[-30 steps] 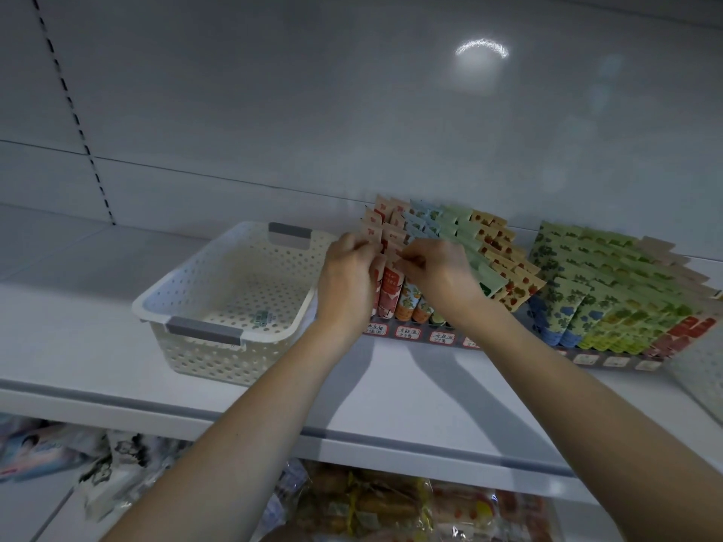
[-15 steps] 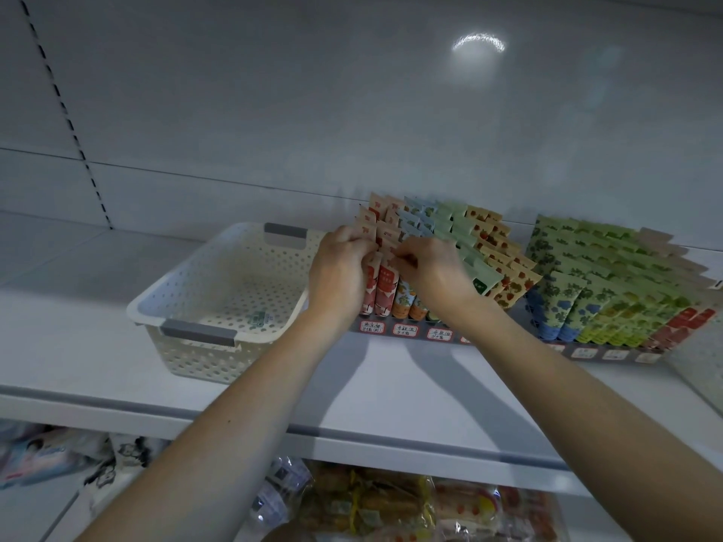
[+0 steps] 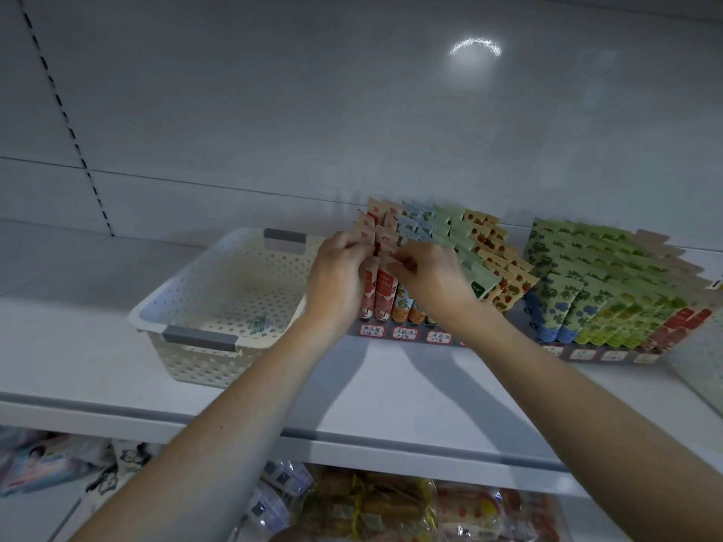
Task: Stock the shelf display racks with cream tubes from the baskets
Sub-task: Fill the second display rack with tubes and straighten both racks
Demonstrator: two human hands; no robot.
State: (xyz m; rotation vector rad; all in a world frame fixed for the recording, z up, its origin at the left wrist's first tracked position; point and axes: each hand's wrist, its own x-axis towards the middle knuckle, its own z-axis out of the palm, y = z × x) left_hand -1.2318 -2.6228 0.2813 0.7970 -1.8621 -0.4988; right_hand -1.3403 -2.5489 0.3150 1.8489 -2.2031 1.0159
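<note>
While the right hand (image 3: 430, 279) pinches it, a tube (image 3: 385, 297) stands cap-down.

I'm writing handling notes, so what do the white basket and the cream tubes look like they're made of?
The white basket looks like matte moulded plastic: one-piece walls pierced with regular holes. The cream tubes look like soft plastic or laminate with a printed, slightly glossy skin: flat crimped top ends, round bases. Which of the two is unclear.

Your left hand (image 3: 336, 281), right hand (image 3: 436, 281) showing bare; left forearm (image 3: 234, 420), right forearm (image 3: 587, 404) running uncovered to frame edge.
</note>
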